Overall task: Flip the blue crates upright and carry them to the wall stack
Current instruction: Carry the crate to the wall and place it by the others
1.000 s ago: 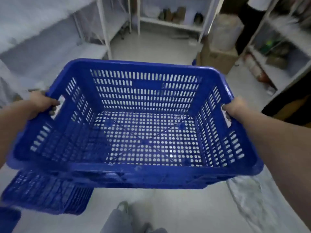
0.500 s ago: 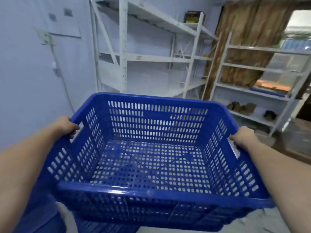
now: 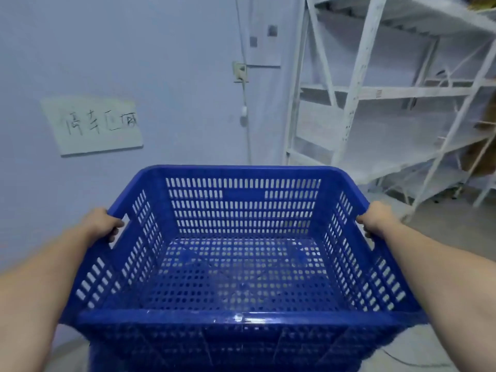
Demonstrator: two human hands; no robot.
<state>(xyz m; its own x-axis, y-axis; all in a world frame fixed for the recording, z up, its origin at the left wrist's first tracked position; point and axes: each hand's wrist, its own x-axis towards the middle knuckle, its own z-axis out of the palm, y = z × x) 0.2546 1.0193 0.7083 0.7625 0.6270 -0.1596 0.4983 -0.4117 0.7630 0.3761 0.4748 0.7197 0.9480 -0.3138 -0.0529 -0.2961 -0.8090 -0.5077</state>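
A perforated blue plastic crate [image 3: 241, 253] hangs upright, open side up and empty, gripped at its two short ends: the left hand [image 3: 100, 224] is curled closed over the rim at a handle cut-out on the crate's left side, and the right hand [image 3: 377, 218] is closed in the same way over the rim on the crate's right side. The crate sits directly in front of the pale blue wall [image 3: 161, 63], whose handwritten paper sign [image 3: 94, 124] lies above and to the left of the crate's far rim, while a white metal shelving rack [image 3: 375, 103] stands beyond the crate's right corner. Just beneath the held crate, more blue lattice [image 3: 214, 353] shows, probably the top of the stack, though it is too blurred and hidden to be sure. The step in hand looks like lowering the crate onto that stack. To do it well, the person should keep both grips firm and the rim level, line up the crate's corners squarely over the one underneath, and set it down straight rather than tipping one end in first, which could jam it crooked. Fingers wrapped through the cut-outs risk being pinched as the crate nests, so letting go should wait until the crate rests settled.
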